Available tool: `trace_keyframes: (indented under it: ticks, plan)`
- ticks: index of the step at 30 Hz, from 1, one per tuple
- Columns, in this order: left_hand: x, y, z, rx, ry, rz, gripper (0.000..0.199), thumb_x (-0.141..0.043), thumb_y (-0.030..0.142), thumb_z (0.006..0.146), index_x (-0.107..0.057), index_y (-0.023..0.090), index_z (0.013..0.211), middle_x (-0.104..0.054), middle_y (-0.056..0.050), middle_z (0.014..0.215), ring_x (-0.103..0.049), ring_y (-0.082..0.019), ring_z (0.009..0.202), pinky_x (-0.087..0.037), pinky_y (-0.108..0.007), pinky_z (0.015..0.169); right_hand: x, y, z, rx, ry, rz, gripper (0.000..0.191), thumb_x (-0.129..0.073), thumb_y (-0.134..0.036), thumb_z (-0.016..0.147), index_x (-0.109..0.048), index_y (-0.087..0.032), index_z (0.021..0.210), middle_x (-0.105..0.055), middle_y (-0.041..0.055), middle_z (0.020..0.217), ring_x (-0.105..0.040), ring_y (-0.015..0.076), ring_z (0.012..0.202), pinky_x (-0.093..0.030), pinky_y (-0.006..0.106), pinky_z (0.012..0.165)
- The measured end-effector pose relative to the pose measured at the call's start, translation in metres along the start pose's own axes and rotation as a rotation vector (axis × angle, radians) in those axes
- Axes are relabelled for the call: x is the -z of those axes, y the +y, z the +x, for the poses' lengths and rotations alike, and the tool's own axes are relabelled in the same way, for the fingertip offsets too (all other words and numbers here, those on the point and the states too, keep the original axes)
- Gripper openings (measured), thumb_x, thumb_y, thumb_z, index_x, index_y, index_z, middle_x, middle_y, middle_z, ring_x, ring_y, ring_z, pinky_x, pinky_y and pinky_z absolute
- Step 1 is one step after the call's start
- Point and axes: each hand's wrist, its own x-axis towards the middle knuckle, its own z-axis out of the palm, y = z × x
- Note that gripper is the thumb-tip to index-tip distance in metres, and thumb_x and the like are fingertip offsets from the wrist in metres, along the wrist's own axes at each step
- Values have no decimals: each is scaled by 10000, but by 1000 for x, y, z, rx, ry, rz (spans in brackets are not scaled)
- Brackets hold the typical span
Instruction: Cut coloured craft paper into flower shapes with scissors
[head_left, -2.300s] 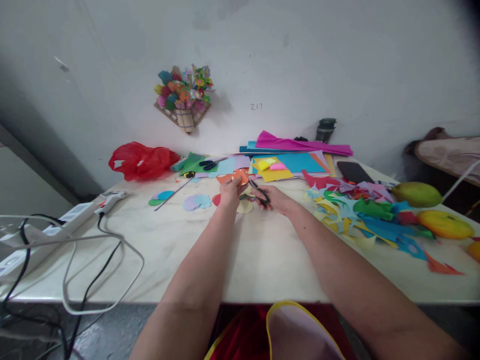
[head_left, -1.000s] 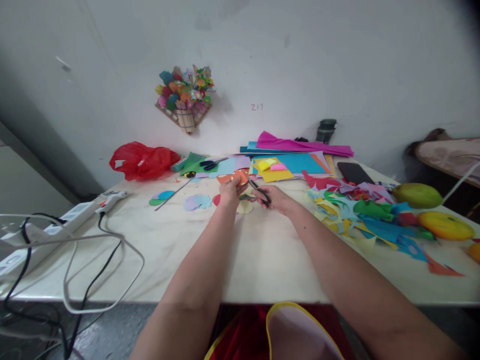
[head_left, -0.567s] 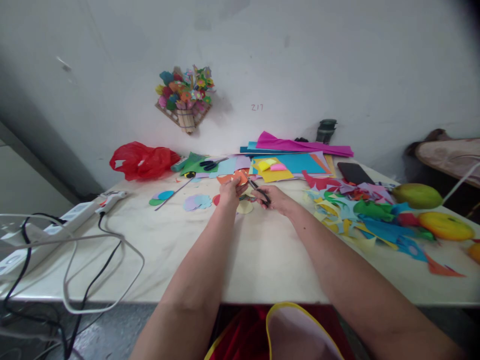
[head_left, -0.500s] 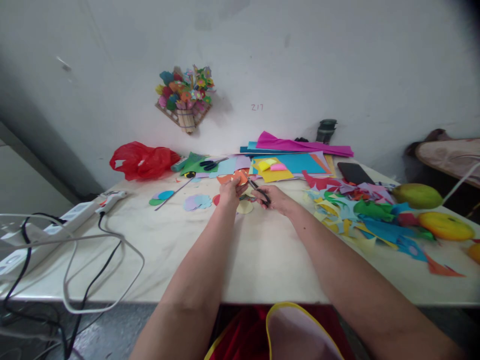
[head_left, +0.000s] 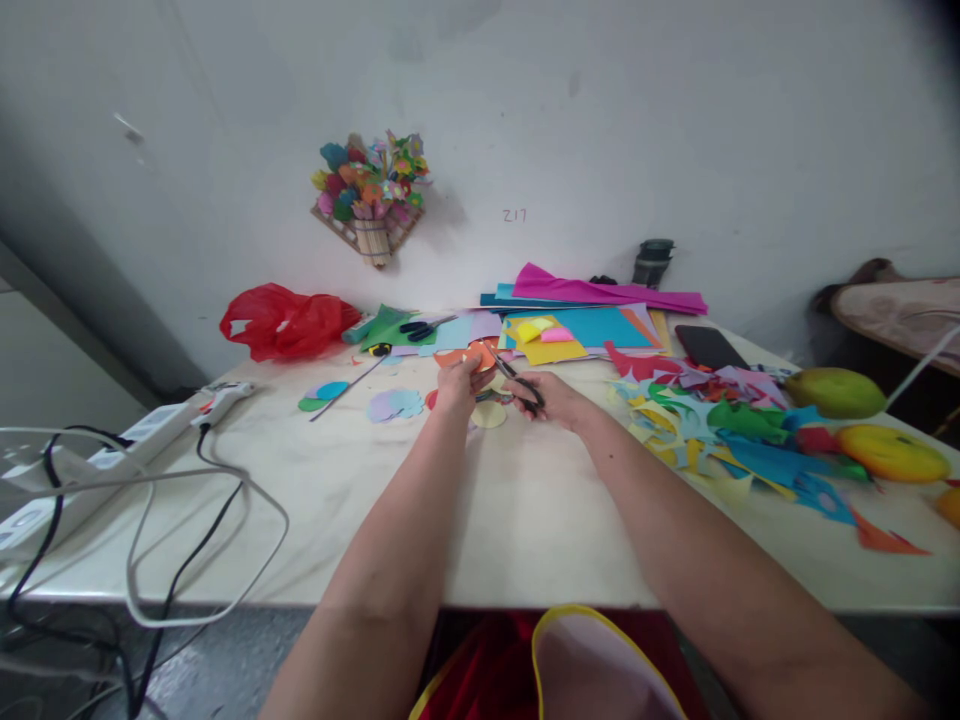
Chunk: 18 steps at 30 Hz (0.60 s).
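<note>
My left hand (head_left: 459, 382) is closed on a piece of orange paper (head_left: 484, 354) above the middle of the table. A pair of dark-handled scissors (head_left: 532, 397) sits in my right hand (head_left: 556, 400), its blades pointing up and left at the paper's right edge. Whether the blades touch the paper I cannot tell. Just below the hands lies a pale yellow paper circle (head_left: 489, 414). Left of my left hand are scalloped lilac and light blue paper cutouts (head_left: 394, 405), and farther left a blue paper circle (head_left: 332, 390) overlaps a green one.
Coloured paper scraps (head_left: 720, 420) and yellow-green fruits (head_left: 836, 391) cover the right side. Paper sheets (head_left: 600, 328), a second pair of scissors (head_left: 425, 328) and a red plastic bag (head_left: 285, 322) lie at the back. A power strip (head_left: 150, 430) with cables takes up the left edge.
Almost nothing differs. My right hand and the scissors have shifted very slightly, and the orange paper stays in my left hand.
</note>
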Motion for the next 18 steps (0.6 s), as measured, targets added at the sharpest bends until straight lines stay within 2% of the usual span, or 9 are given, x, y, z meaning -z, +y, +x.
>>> trace_keyframes:
  ticks: [7, 12, 18]
  plan:
    - [13, 5, 3, -73, -102, 132, 236, -802, 212, 616, -596, 133, 699, -653, -22, 695, -661, -132, 652, -560, -294, 730, 20, -4, -8, 6, -123, -123, 272, -624, -409, 823, -564, -145, 789, -566, -18, 565, -451, 51, 386, -234, 176, 322]
    - [23, 11, 8, -91, -122, 153, 263, -829, 228, 561, -612, 130, 673, -656, -32, 706, -654, -137, 676, -548, -272, 694, 34, -9, -12, -42, -138, -188, 289, -641, -422, 802, -565, -146, 769, -552, -21, 536, -435, 52, 384, -224, 182, 346]
    - [30, 15, 14, -104, -215, 259, 325, -862, 286, 496, -632, 116, 649, -651, -39, 669, -634, -136, 638, -543, -273, 660, 40, -17, -17, -39, -154, -330, 303, -706, -414, 737, -644, -125, 807, -524, -36, 504, -386, 44, 382, -284, 191, 400]
